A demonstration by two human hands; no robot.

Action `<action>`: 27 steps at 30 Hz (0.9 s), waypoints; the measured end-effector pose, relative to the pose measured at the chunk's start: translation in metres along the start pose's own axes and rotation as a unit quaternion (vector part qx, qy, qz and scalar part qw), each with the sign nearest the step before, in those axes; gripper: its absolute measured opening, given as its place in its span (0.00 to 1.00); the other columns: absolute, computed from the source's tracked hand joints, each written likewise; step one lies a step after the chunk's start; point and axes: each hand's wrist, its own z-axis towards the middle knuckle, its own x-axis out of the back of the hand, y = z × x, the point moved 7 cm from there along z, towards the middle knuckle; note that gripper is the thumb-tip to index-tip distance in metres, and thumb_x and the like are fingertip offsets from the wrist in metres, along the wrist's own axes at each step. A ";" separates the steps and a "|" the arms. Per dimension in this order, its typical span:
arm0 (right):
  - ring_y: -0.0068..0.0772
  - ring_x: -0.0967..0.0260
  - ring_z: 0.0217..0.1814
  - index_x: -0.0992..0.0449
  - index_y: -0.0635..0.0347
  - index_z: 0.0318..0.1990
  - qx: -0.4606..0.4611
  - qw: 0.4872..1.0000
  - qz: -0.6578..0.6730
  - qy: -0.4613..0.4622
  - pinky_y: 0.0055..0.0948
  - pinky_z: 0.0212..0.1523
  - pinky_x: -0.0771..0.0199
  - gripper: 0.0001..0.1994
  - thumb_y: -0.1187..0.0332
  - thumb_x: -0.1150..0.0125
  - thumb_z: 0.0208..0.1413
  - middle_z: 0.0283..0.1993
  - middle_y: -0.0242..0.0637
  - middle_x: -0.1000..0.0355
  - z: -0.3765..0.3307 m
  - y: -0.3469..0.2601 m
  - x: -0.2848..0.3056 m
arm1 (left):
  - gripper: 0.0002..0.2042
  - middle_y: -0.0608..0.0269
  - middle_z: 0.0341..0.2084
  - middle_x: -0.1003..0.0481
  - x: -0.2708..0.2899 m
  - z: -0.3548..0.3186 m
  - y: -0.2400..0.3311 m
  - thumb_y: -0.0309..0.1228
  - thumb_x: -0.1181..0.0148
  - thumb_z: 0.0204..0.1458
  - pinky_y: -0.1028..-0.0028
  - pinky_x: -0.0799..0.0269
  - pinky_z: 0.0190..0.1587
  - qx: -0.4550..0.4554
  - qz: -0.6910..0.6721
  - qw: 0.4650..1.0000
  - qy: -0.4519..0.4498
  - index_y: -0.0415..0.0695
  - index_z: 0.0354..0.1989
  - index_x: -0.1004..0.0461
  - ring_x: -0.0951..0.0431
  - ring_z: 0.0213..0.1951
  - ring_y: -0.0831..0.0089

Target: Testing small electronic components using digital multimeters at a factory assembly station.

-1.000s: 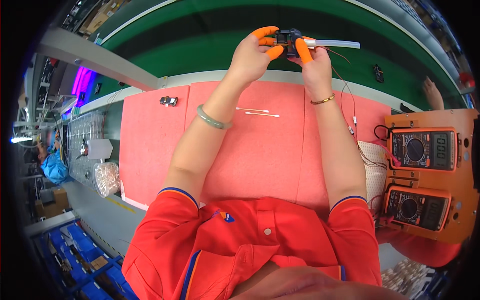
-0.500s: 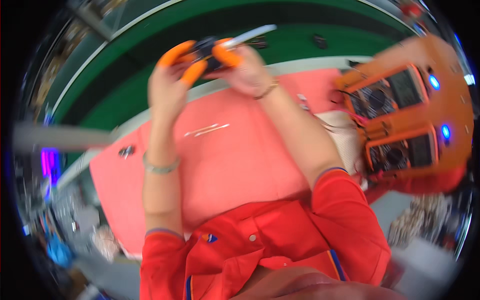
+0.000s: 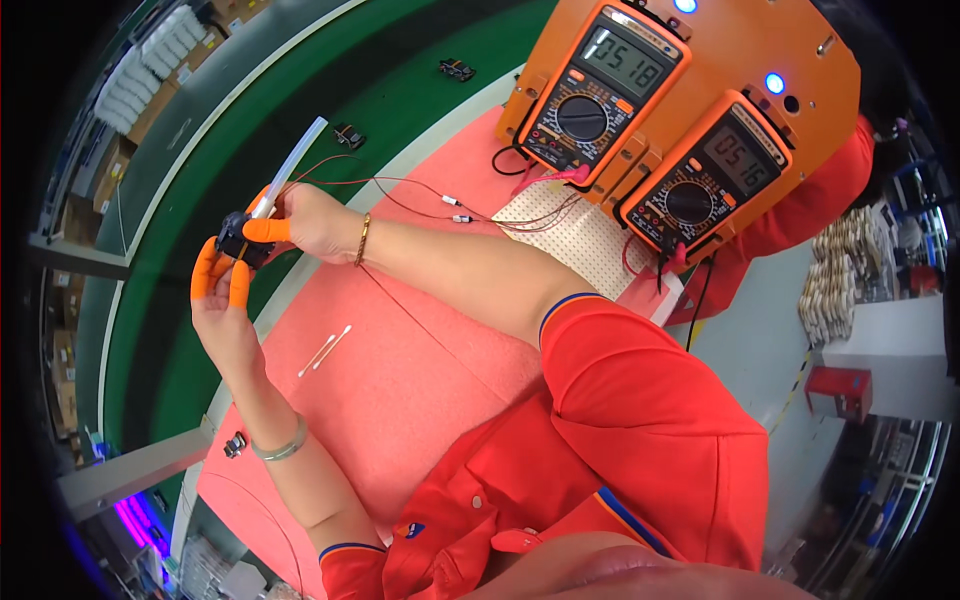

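Note:
A small black part with a round lens-like knob (image 3: 237, 236) is held up over the green belt's near edge. My left hand (image 3: 226, 325), in orange finger cots, pinches it from below with thumb and fingers. My right hand (image 3: 318, 226), also in orange finger cots, meets the part from the other side. Between its fingers is a slim translucent white stick-like tool (image 3: 294, 168), pointing up and away. The tool's lower end lies close to the part; whether they touch is hidden by the fingers. Two cotton swabs (image 3: 325, 351) lie on the pink mat (image 3: 420, 350).
Two orange multimeters (image 3: 605, 88) (image 3: 707, 178) sit on an orange stand (image 3: 800, 50) at right, beside a perforated white board (image 3: 545, 215). Thin leads with connectors (image 3: 455, 205) cross the mat. Black parts (image 3: 457, 69) (image 3: 349, 136) rest on the green belt (image 3: 400, 60); another small part (image 3: 235, 445) is by my left forearm.
The view has swung to the right, so the multimeters stand nearer the middle and my hands farther left. Both hands still hold the black part and the white tool.

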 end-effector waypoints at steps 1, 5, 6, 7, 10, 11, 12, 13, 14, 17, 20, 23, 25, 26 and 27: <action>0.23 0.32 0.33 0.33 0.63 0.33 0.012 1.000 -0.013 0.005 0.23 0.32 0.28 0.06 0.75 0.45 0.47 0.32 0.35 0.32 0.000 -0.002 0.001 | 0.18 0.59 0.37 0.32 -0.002 0.001 0.000 0.18 0.48 0.45 0.81 0.35 0.43 -0.001 0.002 1.000 -0.003 0.37 0.47 0.37 0.31 0.39 0.76; 0.22 0.33 0.33 0.32 0.64 0.32 0.032 0.998 -0.057 0.023 0.21 0.32 0.30 0.06 0.75 0.44 0.47 0.30 0.34 0.32 0.002 -0.004 0.001 | 0.18 0.58 0.37 0.31 -0.002 0.005 -0.004 0.19 0.48 0.45 0.79 0.34 0.43 -0.009 -0.014 1.000 0.005 0.37 0.47 0.37 0.31 0.40 0.75; 0.21 0.33 0.32 0.31 0.65 0.32 0.030 0.996 -0.077 0.033 0.21 0.31 0.30 0.06 0.74 0.44 0.47 0.29 0.34 0.32 0.002 -0.002 -0.002 | 0.17 0.58 0.37 0.31 0.001 0.004 -0.004 0.19 0.48 0.46 0.79 0.34 0.43 -0.006 -0.012 1.000 0.007 0.36 0.47 0.37 0.31 0.40 0.74; 0.21 0.33 0.32 0.31 0.65 0.32 0.027 0.994 -0.096 0.041 0.20 0.31 0.31 0.06 0.74 0.43 0.46 0.29 0.34 0.31 0.002 0.000 -0.003 | 0.17 0.57 0.37 0.31 0.003 0.004 -0.006 0.19 0.48 0.46 0.78 0.34 0.43 -0.002 -0.010 1.000 0.011 0.36 0.47 0.37 0.30 0.40 0.74; 0.17 0.36 0.28 0.30 0.65 0.32 0.060 0.963 -0.244 0.095 0.18 0.28 0.34 0.08 0.71 0.42 0.46 0.27 0.31 0.32 -0.001 -0.008 0.001 | 0.17 0.57 0.37 0.30 0.003 0.009 -0.020 0.19 0.49 0.46 0.78 0.34 0.43 0.002 -0.060 0.998 0.011 0.35 0.46 0.37 0.30 0.40 0.73; 0.16 0.37 0.27 0.30 0.64 0.32 0.071 0.939 -0.316 0.118 0.17 0.27 0.35 0.08 0.70 0.42 0.46 0.27 0.30 0.32 -0.002 -0.013 0.000 | 0.16 0.57 0.37 0.30 0.006 0.011 -0.023 0.19 0.50 0.46 0.78 0.34 0.43 0.011 -0.044 0.999 0.018 0.35 0.46 0.36 0.30 0.40 0.73; 0.14 0.38 0.27 0.29 0.63 0.33 0.078 0.931 -0.330 0.134 0.16 0.27 0.37 0.08 0.69 0.43 0.47 0.26 0.29 0.33 -0.006 -0.018 -0.002 | 0.16 0.57 0.36 0.30 0.008 0.011 -0.025 0.18 0.50 0.46 0.78 0.34 0.43 0.022 -0.028 0.999 0.026 0.36 0.46 0.36 0.30 0.39 0.73; 0.16 0.37 0.28 0.30 0.63 0.33 0.167 0.893 -0.386 0.163 0.17 0.27 0.35 0.08 0.69 0.44 0.48 0.27 0.30 0.33 -0.005 -0.025 0.005 | 0.17 0.57 0.37 0.30 0.008 0.014 -0.026 0.18 0.51 0.46 0.77 0.34 0.43 0.020 -0.044 0.999 0.021 0.36 0.47 0.37 0.30 0.40 0.73; 0.18 0.36 0.29 0.31 0.63 0.35 0.151 0.922 -0.311 0.176 0.18 0.28 0.33 0.08 0.70 0.46 0.49 0.29 0.31 0.33 -0.001 -0.024 0.014 | 0.17 0.57 0.38 0.31 0.009 0.012 -0.025 0.18 0.52 0.46 0.76 0.34 0.44 0.020 -0.063 0.998 0.015 0.36 0.47 0.37 0.30 0.40 0.72; 0.24 0.33 0.33 0.35 0.64 0.39 0.094 0.954 -0.155 0.240 0.23 0.31 0.29 0.08 0.72 0.52 0.52 0.34 0.34 0.34 0.001 -0.023 0.038 | 0.18 0.56 0.39 0.32 0.001 0.006 -0.005 0.18 0.54 0.47 0.74 0.33 0.45 0.038 -0.205 0.978 -0.007 0.36 0.49 0.40 0.30 0.40 0.70; 0.25 0.34 0.34 0.36 0.64 0.40 0.057 0.957 -0.149 0.241 0.23 0.31 0.29 0.09 0.73 0.53 0.52 0.35 0.35 0.34 0.001 -0.012 0.045 | 0.17 0.52 0.42 0.34 -0.009 -0.004 0.013 0.21 0.55 0.50 0.72 0.33 0.46 0.044 -0.263 0.963 -0.046 0.35 0.51 0.42 0.32 0.43 0.67; 0.25 0.34 0.34 0.36 0.64 0.41 0.038 0.957 -0.153 0.244 0.23 0.31 0.29 0.09 0.73 0.53 0.53 0.36 0.35 0.34 0.000 -0.007 0.048 | 0.17 0.51 0.42 0.35 -0.013 -0.008 0.019 0.22 0.56 0.51 0.72 0.32 0.46 0.067 -0.356 0.929 -0.077 0.35 0.51 0.43 0.32 0.43 0.65; 0.25 0.34 0.33 0.36 0.64 0.41 0.039 0.956 -0.162 0.243 0.22 0.31 0.29 0.09 0.73 0.54 0.53 0.36 0.35 0.34 0.000 -0.007 0.048 | 0.17 0.52 0.39 0.33 -0.017 -0.009 0.020 0.21 0.55 0.50 0.72 0.31 0.45 0.100 -0.475 0.869 -0.093 0.35 0.50 0.42 0.30 0.40 0.66; 0.25 0.34 0.33 0.36 0.64 0.41 0.035 0.956 -0.162 0.241 0.22 0.31 0.29 0.09 0.73 0.54 0.53 0.36 0.35 0.34 0.000 -0.006 0.049 | 0.17 0.52 0.39 0.33 -0.016 -0.009 0.020 0.21 0.55 0.50 0.72 0.31 0.45 0.101 -0.475 0.870 -0.089 0.35 0.50 0.42 0.30 0.40 0.66; 0.24 0.34 0.34 0.36 0.64 0.41 0.035 0.956 -0.168 0.238 0.22 0.31 0.29 0.09 0.72 0.54 0.53 0.35 0.35 0.34 0.001 -0.005 0.051 | 0.17 0.51 0.39 0.33 -0.016 -0.009 0.015 0.21 0.55 0.50 0.72 0.31 0.44 0.123 -0.498 0.855 -0.078 0.35 0.50 0.42 0.30 0.40 0.66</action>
